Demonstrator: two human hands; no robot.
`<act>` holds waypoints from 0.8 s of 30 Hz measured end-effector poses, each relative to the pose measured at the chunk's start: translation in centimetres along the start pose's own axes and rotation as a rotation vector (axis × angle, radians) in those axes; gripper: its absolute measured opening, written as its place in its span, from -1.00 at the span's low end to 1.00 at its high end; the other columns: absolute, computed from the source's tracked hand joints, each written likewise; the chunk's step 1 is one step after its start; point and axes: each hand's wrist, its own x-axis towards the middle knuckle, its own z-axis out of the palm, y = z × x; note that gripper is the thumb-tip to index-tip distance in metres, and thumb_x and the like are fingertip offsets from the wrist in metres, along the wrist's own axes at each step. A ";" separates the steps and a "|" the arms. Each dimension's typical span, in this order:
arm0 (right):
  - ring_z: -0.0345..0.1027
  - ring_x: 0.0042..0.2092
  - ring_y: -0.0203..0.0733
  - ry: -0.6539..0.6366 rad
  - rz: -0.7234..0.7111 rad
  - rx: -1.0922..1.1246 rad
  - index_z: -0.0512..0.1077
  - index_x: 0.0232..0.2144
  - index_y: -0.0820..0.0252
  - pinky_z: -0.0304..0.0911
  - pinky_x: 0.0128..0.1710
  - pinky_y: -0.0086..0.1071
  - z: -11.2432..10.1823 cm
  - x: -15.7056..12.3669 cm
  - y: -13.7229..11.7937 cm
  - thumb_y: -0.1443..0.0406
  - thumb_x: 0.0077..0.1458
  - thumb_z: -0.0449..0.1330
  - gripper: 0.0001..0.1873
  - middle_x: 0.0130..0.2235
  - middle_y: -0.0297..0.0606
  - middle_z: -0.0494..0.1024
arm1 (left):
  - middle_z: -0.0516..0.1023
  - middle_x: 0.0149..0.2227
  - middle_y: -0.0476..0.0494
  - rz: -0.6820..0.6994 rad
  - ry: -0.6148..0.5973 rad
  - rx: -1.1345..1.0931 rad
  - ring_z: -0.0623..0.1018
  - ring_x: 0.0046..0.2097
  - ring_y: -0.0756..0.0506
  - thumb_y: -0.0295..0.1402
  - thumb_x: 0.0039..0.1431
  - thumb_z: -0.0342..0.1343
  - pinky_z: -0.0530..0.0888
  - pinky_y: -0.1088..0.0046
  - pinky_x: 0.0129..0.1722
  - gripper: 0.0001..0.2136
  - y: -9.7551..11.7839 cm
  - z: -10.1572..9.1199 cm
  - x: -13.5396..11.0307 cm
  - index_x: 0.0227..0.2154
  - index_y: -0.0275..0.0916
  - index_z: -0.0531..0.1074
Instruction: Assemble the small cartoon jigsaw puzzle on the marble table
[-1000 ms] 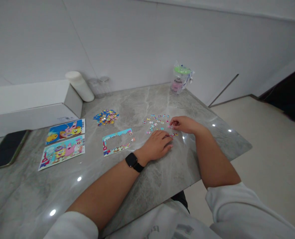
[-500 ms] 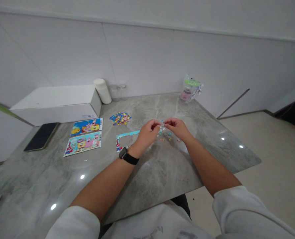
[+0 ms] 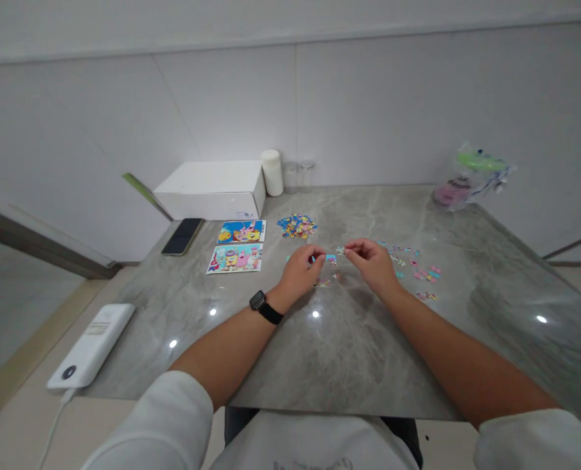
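Note:
My right hand [image 3: 373, 264] pinches a pale jigsaw piece [image 3: 340, 250] between thumb and fingertips, just above the table. To its left, my left hand [image 3: 301, 274], below a black watch [image 3: 258, 300], is curled with thumb and fingers drawn together; what they hold, if anything, is hidden. Beneath and beside the left hand lies a partly joined jigsaw [image 3: 330, 258], mostly covered by that hand. Loose jigsaw pieces [image 3: 425, 274] are scattered to the right of my right hand. A heap of blue and yellow pieces [image 3: 297, 226] lies farther back.
Two cartoon picture cards [image 3: 235, 258] lie left of the hands, beside a dark phone [image 3: 183, 236]. Behind stand a white box [image 3: 207, 189], a white bottle [image 3: 271, 173] and clear glasses [image 3: 306, 175]. A bagged tub [image 3: 471, 177] is back right; a cabled power bank [image 3: 92, 346] is front left.
The view has swung left, bringing the power bank into sight. Both hands have moved left over the table, from the loose pieces to the partly joined jigsaw. The right hand carries a piece.

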 end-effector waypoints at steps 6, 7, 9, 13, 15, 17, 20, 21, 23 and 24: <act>0.49 -0.34 -0.13 -0.080 -0.039 -0.069 0.58 -0.31 0.10 0.40 -0.24 -0.24 0.2 -1.3 1.2 0.05 0.07 0.35 -0.73 -0.38 -0.27 0.62 | 0.59 -0.22 -0.08 -0.006 -0.040 -0.025 0.52 -0.18 -0.07 -0.30 0.39 0.10 0.45 0.38 -0.09 -0.86 0.6 0.7 -0.4 -0.21 -0.23 0.52; 0.50 -0.34 -0.12 -0.094 -0.039 -0.069 0.58 -0.32 0.09 0.41 -0.24 -0.23 0.1 -1.3 1.1 0.05 0.07 0.36 -0.74 -0.38 -0.27 0.63 | 0.59 -0.23 -0.08 -0.007 -0.046 -0.021 0.52 -0.18 -0.07 -0.30 0.39 0.11 0.45 0.37 -0.09 -0.86 0.7 0.7 -0.5 -0.21 -0.23 0.52; 0.51 -0.33 -0.11 -0.118 -0.034 -0.060 0.57 -0.34 0.08 0.43 -0.23 -0.22 0.0 -1.2 0.8 0.03 0.06 0.36 -0.73 -0.38 -0.27 0.64 | 0.59 -0.24 -0.08 -0.019 -0.058 -0.014 0.52 -0.19 -0.07 -0.29 0.38 0.11 0.45 0.37 -0.09 -0.86 0.8 0.9 -0.6 -0.22 -0.22 0.52; 0.51 -0.35 -0.12 -0.155 -0.023 -0.034 0.56 -0.33 0.09 0.43 -0.26 -0.26 0.3 -1.4 0.3 0.02 0.08 0.35 -0.71 -0.38 -0.26 0.64 | 0.58 -0.27 -0.06 -0.055 -0.072 -0.009 0.51 -0.21 -0.06 -0.30 0.36 0.13 0.43 0.39 -0.13 -0.87 0.8 0.9 -0.6 -0.24 -0.22 0.52; 0.50 -0.35 -0.13 -0.157 -0.025 -0.034 0.56 -0.33 0.09 0.42 -0.28 -0.27 0.5 -1.6 0.2 0.03 0.08 0.35 -0.72 -0.38 -0.26 0.64 | 0.57 -0.30 -0.05 -0.080 -0.077 -0.009 0.50 -0.23 -0.06 -0.31 0.35 0.13 0.42 0.40 -0.16 -0.87 0.7 0.9 -0.5 -0.27 -0.23 0.51; 0.49 -0.36 -0.14 -0.158 -0.030 -0.039 0.56 -0.33 0.09 0.42 -0.29 -0.28 0.6 -1.8 0.1 0.05 0.08 0.34 -0.74 -0.38 -0.26 0.63 | 0.56 -0.33 -0.04 -0.101 -0.089 -0.018 0.50 -0.24 -0.05 -0.31 0.35 0.13 0.41 0.42 -0.19 -0.87 0.6 0.9 -0.4 -0.29 -0.23 0.50; 0.49 -0.36 -0.15 -0.158 -0.049 -0.060 0.56 -0.32 0.09 0.42 -0.28 -0.28 0.7 -2.0 0.2 0.09 0.10 0.32 -0.78 -0.39 -0.28 0.63 | 0.54 -0.35 -0.02 -0.104 -0.099 -0.035 0.49 -0.26 -0.05 -0.30 0.35 0.12 0.39 0.43 -0.22 -0.86 0.5 0.9 -0.4 -0.30 -0.23 0.50; 0.49 -0.35 -0.14 -0.158 -0.066 -0.078 0.57 -0.31 0.09 0.43 -0.26 -0.27 0.6 -2.0 0.2 0.10 0.11 0.31 -0.79 -0.38 -0.28 0.63 | 0.54 -0.35 -0.02 -0.101 -0.099 -0.039 0.48 -0.26 -0.04 -0.30 0.35 0.12 0.39 0.44 -0.23 -0.86 0.5 0.9 -0.4 -0.30 -0.23 0.49; 0.51 -0.31 -0.12 -0.158 -0.122 -0.137 0.58 -0.29 0.08 0.43 -0.22 -0.25 0.5 -1.9 0.1 0.12 0.16 0.27 -0.81 -0.35 -0.26 0.64 | 0.53 -0.36 -0.01 -0.097 -0.097 -0.044 0.48 -0.27 -0.04 -0.30 0.35 0.11 0.38 0.44 -0.24 -0.86 0.5 0.9 -0.5 -0.31 -0.23 0.48; 0.51 -0.28 -0.11 -0.160 -0.162 -0.177 0.58 -0.27 0.08 0.44 -0.20 -0.23 0.4 -1.9 0.1 0.13 0.18 0.25 -0.81 -0.32 -0.25 0.64 | 0.53 -0.36 -0.01 -0.097 -0.097 -0.045 0.48 -0.27 -0.04 -0.30 0.34 0.11 0.38 0.44 -0.24 -0.86 0.5 0.9 -0.5 -0.32 -0.23 0.48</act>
